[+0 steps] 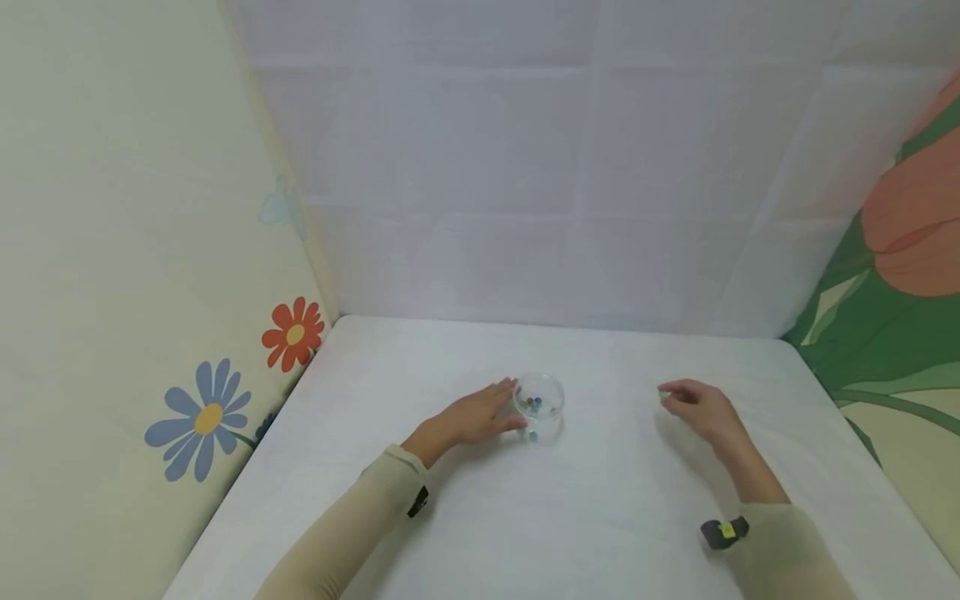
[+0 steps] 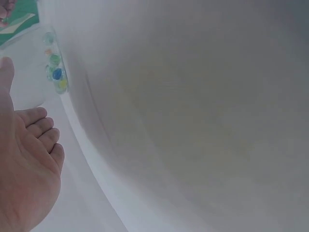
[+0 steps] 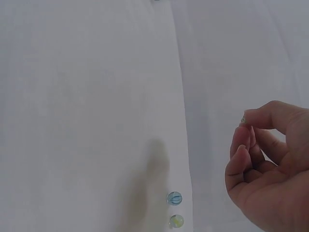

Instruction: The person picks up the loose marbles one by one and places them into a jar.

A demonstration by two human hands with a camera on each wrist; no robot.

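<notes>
My left hand point(image 1: 480, 414) holds the side of a clear round container point(image 1: 551, 385), thumb on the near side and fingers towards the far side. Several glass marbles point(image 2: 55, 72), green, blue and yellow among them, lie at the bottom of this container in the left wrist view. Off to the right, my right hand point(image 1: 703, 408) pinches a small pale green marble point(image 3: 243, 120) between thumb and fingertip, its other fingers curled in. On the white cloth in the right wrist view lie a blue marble point(image 3: 174, 198) and a yellow-streaked clear marble point(image 3: 176, 221).
A white cloth covers the table point(image 1: 600, 517). Behind its back edge hangs a creased white sheet point(image 1: 465, 150). Flower-printed cloths stand at the left point(image 1: 112, 292) and right point(image 1: 907, 367). Each wrist carries a small dark device at the sleeve.
</notes>
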